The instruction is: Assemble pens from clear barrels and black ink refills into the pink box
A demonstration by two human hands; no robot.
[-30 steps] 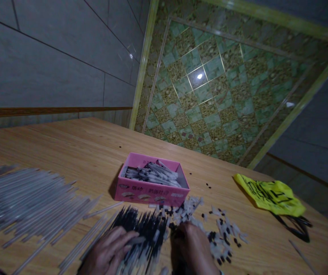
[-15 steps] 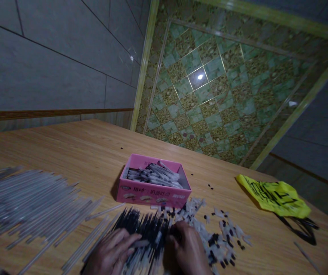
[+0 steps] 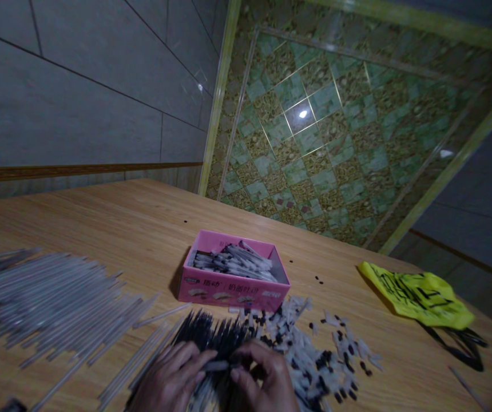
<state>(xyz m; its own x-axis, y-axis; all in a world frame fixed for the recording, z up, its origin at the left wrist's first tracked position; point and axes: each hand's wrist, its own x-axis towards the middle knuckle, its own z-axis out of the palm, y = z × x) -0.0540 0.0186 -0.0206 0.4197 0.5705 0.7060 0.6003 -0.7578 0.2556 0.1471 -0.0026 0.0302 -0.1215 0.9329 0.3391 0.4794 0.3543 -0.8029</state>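
Note:
Between the fingers of my left hand is a short translucent pen barrel, lying sideways. My right hand pinches at the barrel's right end, where a small black piece shows in part; the fingers hide the rest. Beneath and beyond both hands lies a bunch of dark, pointed pen refills. To the right of my right hand spreads a heap of small translucent caps and black plugs. Just past the refills stands a pink box holding many pale pens with dark ends.
A wide pile of long clear tubes covers the table's left side, with a few loose tubes nearer my left hand. On the right lie a yellow bag with black straps and a thin stick. Tiled walls border the wooden table.
My right hand has moved left from beside the refills to the end of the pen barrel. My left hand still holds the barrel. The view has shifted slightly.

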